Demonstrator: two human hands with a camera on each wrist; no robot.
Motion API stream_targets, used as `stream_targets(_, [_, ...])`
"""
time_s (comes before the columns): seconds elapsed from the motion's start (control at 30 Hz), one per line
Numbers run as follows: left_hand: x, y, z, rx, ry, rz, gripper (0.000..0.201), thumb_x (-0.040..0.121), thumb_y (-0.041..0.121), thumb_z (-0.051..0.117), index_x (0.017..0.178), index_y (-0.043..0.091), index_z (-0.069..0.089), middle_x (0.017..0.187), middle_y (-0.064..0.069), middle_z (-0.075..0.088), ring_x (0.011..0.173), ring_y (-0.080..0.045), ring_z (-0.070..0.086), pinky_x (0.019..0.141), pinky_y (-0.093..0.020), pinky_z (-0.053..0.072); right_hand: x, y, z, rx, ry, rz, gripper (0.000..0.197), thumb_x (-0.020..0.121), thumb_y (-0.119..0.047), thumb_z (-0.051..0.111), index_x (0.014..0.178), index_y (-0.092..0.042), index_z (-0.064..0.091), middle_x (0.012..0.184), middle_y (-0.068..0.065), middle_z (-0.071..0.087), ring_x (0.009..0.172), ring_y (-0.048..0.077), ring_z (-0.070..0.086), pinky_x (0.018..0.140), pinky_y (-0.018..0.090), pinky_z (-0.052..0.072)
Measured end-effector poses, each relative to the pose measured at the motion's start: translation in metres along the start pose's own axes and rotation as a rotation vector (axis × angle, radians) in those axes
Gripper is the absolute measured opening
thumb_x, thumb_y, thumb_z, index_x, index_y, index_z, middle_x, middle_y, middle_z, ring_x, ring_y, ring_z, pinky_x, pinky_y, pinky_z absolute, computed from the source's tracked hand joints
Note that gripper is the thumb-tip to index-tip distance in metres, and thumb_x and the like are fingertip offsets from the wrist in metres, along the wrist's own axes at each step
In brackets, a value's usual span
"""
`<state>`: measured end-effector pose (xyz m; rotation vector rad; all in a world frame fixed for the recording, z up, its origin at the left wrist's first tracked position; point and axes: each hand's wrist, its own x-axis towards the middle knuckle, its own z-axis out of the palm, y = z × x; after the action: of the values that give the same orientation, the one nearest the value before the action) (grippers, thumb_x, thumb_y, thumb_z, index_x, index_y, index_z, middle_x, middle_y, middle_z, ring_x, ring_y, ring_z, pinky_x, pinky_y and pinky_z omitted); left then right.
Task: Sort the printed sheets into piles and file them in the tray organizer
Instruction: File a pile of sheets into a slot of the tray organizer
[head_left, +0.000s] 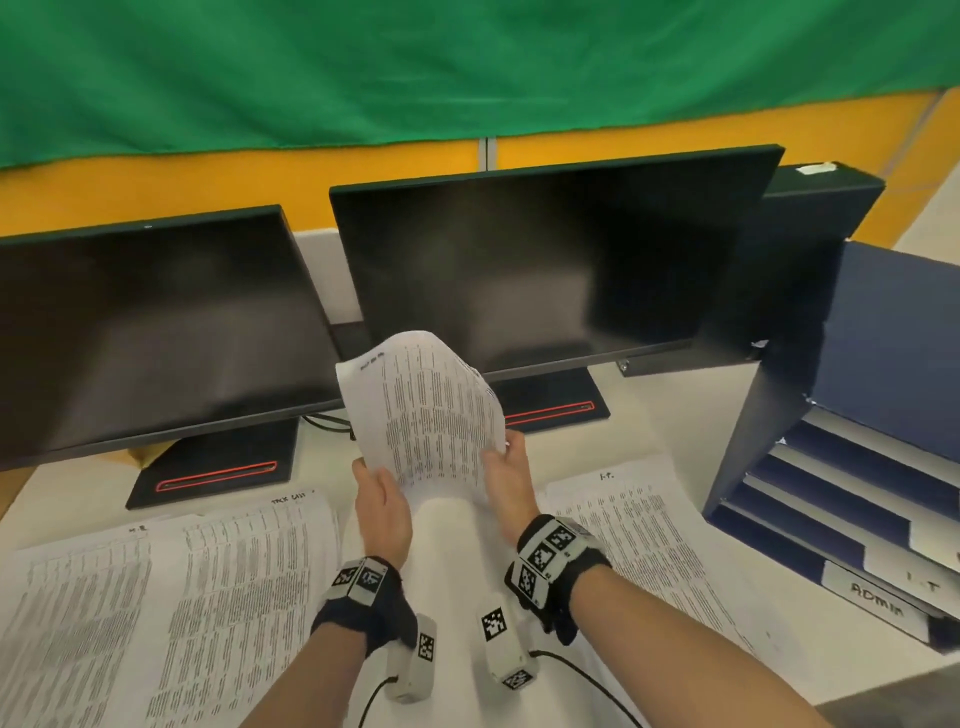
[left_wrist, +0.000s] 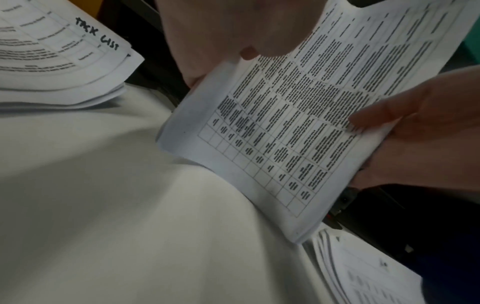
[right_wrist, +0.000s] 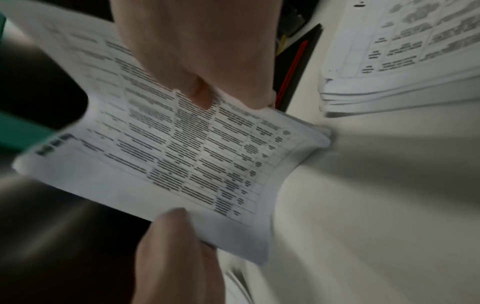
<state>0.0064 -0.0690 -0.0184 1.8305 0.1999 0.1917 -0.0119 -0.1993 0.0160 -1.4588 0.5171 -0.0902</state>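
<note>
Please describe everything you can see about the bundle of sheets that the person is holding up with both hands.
The held bundle of sheets is white paper, several leaves thick, printed with a ruled table of dense black text and a short heading at one corner, too blurred to read. It stands raised above the white desk, in front of the monitors, bowed, its top curling away. The left hand grips its lower left edge, the right hand its lower right edge, thumbs on the printed face. Nothing else touches it.
</note>
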Motion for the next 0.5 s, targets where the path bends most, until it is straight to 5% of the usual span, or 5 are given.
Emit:
stream_targets(0.2, [-0.014, 0.028, 0.031, 0.082, -0.147, 0.194, 0.019, 0.101, 0.014, 0.028, 0.112, 0.019, 0.042, 0.098, 0.0, 0.06, 0.086, -0.02, 0.059, 0.08, -0.041, 0.052, -0.013, -0.02, -0.065, 0.035, 0.25, -0.122, 0.041, 0.092, -0.005, 0.036, 0.114, -0.037, 0.05, 0.111, -0.01, 0.063, 0.099, 0.01, 0.062, 0.085, 0.031, 0.053])
stream_targets(0.37, [-0.065, 0.059, 0.086, 0.077, -0.519, 0.244, 0.021, 0.099, 0.009, 0.028, 0.106, 0.016, 0.047, 0.075, 0.001, 0.06, 0.062, -0.016, 0.055, 0.056, -0.018, 0.047, -0.058, -0.012, -0.159, 0.02, 0.472, -0.16, 0.038, 0.095, -0.004, 0.035, 0.119, -0.031, 0.045, 0.107, -0.019, 0.056, 0.095, -0.001, 0.056, 0.076, 0.014, 0.045])
stream_targets(0.5, [-0.113, 0.046, 0.12, 0.1, -0.774, 0.164, 0.027, 0.097, 0.008, 0.03, 0.108, 0.02, 0.052, 0.083, 0.0, 0.067, 0.074, -0.028, 0.064, 0.07, -0.042, 0.054, -0.105, 0.03, -0.22, -0.028, 0.591, -0.044, 0.034, 0.095, -0.005, 0.036, 0.12, -0.026, 0.045, 0.106, -0.012, 0.06, 0.09, 0.003, 0.059, 0.067, 0.014, 0.048])
